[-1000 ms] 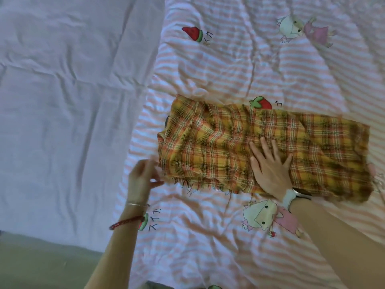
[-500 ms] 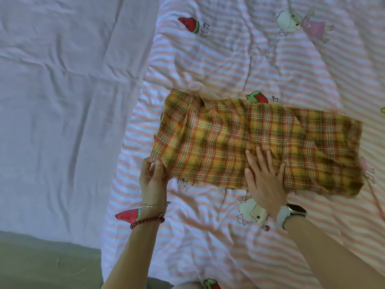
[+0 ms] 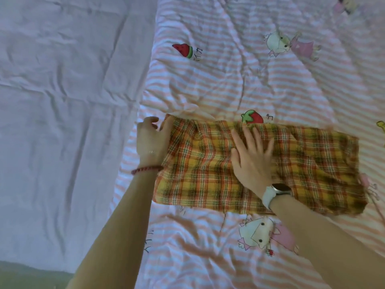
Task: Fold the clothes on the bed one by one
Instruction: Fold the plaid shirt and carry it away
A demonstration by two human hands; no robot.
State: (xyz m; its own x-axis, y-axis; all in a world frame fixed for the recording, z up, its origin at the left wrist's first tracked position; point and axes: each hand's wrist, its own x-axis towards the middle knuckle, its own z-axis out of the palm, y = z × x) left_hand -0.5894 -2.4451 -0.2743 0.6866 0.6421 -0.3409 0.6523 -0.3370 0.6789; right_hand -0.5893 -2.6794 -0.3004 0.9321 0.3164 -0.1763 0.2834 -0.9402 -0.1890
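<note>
A yellow, orange and green plaid cloth (image 3: pixel 208 176) lies spread as a long rectangle on the pink striped quilt (image 3: pixel 229 84). At the cloth's far left corner, my left hand (image 3: pixel 151 140) has its thumb on the fabric and its fingers curled round the edge, pinching the corner. Flat on the middle of the cloth lies my right hand (image 3: pixel 253 159), fingers straight and spread, pressing down near the far edge. That wrist wears a white watch, and the left wrist a red bead bracelet.
The quilt has cartoon and fruit prints and is wrinkled around the cloth. To the left stretches a plain pale lilac sheet (image 3: pixel 62 122). The bed's near edge and a greenish floor (image 3: pixel 25 278) show at the bottom left.
My left hand has gone from the cloth's near left corner to its far left corner. My right hand has slid from the near edge up towards the far edge.
</note>
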